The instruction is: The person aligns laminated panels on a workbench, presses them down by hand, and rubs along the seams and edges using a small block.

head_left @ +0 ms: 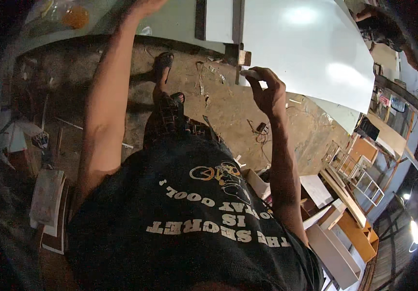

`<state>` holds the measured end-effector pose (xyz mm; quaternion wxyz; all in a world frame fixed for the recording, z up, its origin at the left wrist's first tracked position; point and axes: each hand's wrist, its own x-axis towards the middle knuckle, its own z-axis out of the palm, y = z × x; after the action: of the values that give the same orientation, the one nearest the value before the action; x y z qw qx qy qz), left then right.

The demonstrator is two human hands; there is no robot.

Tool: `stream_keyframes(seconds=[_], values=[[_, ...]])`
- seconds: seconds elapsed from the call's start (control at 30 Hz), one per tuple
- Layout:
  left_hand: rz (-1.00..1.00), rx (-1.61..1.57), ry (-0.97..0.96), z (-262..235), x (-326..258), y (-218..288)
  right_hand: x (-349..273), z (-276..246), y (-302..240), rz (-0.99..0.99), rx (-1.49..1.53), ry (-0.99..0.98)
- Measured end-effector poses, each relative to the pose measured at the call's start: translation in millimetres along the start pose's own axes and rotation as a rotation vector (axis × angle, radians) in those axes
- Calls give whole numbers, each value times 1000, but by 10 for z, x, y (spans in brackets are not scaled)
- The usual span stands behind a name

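My right hand [270, 91] is bent, with thumb and fingers pinched on a small pale piece [250, 74] whose kind I cannot make out. It is at the near edge of a large glossy white sheet [310, 53], close to its left corner. Just beyond the fingers is a small wooden block [244, 58] at the end of a dark strip [237, 29]. My left hand [149, 6] reaches over the grey-green tabletop [170, 24] at the upper edge of the view. The picture's edge cuts off its fingers, so their state does not show.
Another person [381, 29] is at the far right, beyond the white sheet. Wooden boards and drawer-like boxes [335, 254] are piled at the lower right. Cables [262, 131] and scraps lie on the brown floor [233, 109]. An orange round thing [75, 17] is at the upper left.
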<state>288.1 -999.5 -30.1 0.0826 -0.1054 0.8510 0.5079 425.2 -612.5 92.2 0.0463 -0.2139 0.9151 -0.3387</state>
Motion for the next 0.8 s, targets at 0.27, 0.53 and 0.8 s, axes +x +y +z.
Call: stream_keyframes(seconds=[0.27,0.53,0.8], values=[[2,-63,-12,68,-103,82,-54,-46,12,-12,-34,-90],[83,-4,66,100,27,-88,-38,-5,86,24,-28,-53],[47,-20,56,152,-4,46,-7,-67,-51,-45,-126,-70]])
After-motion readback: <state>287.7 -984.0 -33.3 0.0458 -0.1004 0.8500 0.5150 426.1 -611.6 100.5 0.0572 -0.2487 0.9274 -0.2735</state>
